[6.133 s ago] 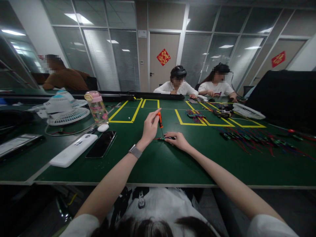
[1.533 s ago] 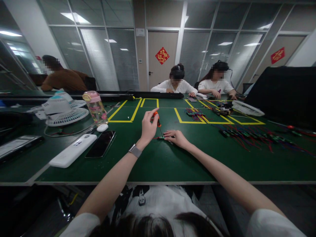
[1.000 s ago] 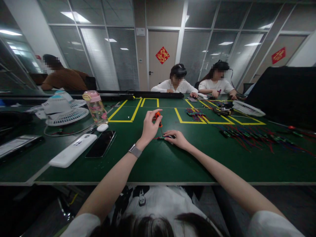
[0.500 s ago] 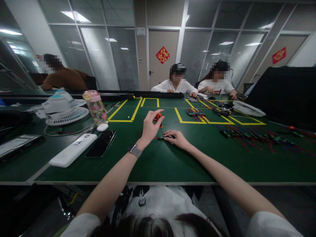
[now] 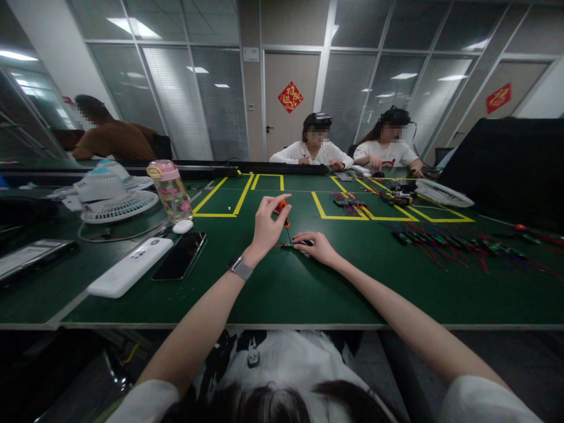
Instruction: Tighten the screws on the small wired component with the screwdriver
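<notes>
A green worktable [image 5: 352, 299] is filling the foreground. Far beyond the small circuit board [image 5: 288, 245] lying on it, one red diamond poster [image 5: 291, 97] is reading 招财进宝, a second poster [image 5: 498, 98] 福. Above the board, the left hand [image 5: 267, 226] is arching, thumb and fingers gripping an orange screwdriver [image 5: 282, 205] pointing down at it. Right of the board, the right hand [image 5: 319, 248] is lying low, fingertips pinching its end.

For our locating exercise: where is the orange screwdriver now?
Head view, near centre: the orange screwdriver is in the left hand, pointing down at the circuit board.
</notes>
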The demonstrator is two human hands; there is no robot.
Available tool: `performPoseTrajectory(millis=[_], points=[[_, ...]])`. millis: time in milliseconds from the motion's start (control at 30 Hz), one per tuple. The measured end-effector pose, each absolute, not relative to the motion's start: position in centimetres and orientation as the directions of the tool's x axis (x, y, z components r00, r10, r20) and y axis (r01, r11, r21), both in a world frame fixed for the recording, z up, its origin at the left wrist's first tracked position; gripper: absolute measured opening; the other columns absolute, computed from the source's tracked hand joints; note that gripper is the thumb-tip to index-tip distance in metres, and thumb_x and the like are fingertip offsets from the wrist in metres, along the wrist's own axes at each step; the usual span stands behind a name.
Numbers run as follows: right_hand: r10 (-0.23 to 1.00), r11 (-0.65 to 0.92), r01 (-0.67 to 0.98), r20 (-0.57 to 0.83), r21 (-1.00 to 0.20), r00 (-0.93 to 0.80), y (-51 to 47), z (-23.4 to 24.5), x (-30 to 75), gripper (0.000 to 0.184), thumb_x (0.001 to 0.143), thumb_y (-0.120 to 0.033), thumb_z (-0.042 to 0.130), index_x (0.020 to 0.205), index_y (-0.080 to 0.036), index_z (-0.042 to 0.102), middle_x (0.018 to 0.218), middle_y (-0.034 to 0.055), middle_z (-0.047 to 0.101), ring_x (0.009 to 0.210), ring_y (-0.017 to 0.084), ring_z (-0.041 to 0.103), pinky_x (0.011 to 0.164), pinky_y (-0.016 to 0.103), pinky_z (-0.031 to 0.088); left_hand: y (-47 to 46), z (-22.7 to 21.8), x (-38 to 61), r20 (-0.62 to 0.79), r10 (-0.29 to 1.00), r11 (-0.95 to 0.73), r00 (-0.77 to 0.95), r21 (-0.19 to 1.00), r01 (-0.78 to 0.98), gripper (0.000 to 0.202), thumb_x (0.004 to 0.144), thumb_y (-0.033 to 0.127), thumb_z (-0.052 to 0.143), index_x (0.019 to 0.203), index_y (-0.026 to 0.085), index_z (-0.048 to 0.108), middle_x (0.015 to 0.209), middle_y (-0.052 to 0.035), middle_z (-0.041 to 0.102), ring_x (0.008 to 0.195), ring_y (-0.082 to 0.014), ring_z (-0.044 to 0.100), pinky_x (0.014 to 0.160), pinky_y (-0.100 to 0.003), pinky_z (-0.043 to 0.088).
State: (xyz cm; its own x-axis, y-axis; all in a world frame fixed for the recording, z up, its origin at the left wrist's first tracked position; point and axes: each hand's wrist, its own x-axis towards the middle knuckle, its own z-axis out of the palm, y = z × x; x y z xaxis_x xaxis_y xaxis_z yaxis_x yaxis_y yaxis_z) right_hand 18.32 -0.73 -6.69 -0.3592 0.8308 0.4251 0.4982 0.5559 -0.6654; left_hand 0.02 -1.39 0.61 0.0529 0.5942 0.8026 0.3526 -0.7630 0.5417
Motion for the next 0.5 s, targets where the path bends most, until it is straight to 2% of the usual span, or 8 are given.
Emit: performPoseTrajectory(millis=[167,233,367,500], points=[[0.832,0.554,0.5,0.419,-0.665,-0.364,-0.71,-6.64,18.37,0.018,0.077,-0.027,0.068,0.092,-0.021,0.076,0.103,0.0085,0.072,0.103,0.024,0.065,0.095,0.039,0.047,-1.14,0.43,0.12,0.766,0.637,-0.759,0.089,0.603,0.246,0.035,0.094,0.02,0.041,0.126,0.026,0.054,0.108,-0.005,0.06,0.093,-0.0126,0.059,0.082,-0.026,0.049],[0.832,0.554,0.501,0.418,-0.665,-0.364,-0.75,-6.6,18.39,0.018,0.077,-0.027,0.067,0.092,-0.021,0.076,0.103,0.0085,0.072,0.103,0.024,0.065,0.096,0.039,0.047,-1.03,0.34,0.14,0.767,0.637,-0.76,0.077,0.607,0.233,0.034,0.093,0.021,0.045,0.126,0.025,0.054,0.104,-0.0042,0.061,0.088,-0.0119,0.06,0.079,-0.025,0.05],[0.831,0.555,0.498,0.412,-0.667,-0.374,-0.77,-6.59,18.45,0.019,0.078,-0.029,0.067,0.094,-0.02,0.075,0.105,0.0089,0.072,0.104,0.024,0.064,0.096,0.039,0.046,-1.12,0.4,0.06,0.789,0.614,-0.752,0.025,0.574,0.325,0.026,0.087,0.028,0.058,0.112,0.024,0.062,0.092,-0.0025,0.059,0.08,-0.0121,0.058,0.074,-0.024,0.05],[0.832,0.553,0.5,0.407,-0.666,-0.378,-0.74,-6.58,18.46,0.02,0.078,-0.028,0.067,0.094,-0.02,0.075,0.105,0.0092,0.072,0.104,0.024,0.064,0.096,0.039,0.046,-1.25,0.56,-0.02,0.764,0.644,-0.734,0.041,0.603,0.313,0.028,0.091,0.028,0.05,0.116,0.025,0.06,0.098,-0.004,0.058,0.084,-0.0127,0.058,0.074,-0.024,0.051]])
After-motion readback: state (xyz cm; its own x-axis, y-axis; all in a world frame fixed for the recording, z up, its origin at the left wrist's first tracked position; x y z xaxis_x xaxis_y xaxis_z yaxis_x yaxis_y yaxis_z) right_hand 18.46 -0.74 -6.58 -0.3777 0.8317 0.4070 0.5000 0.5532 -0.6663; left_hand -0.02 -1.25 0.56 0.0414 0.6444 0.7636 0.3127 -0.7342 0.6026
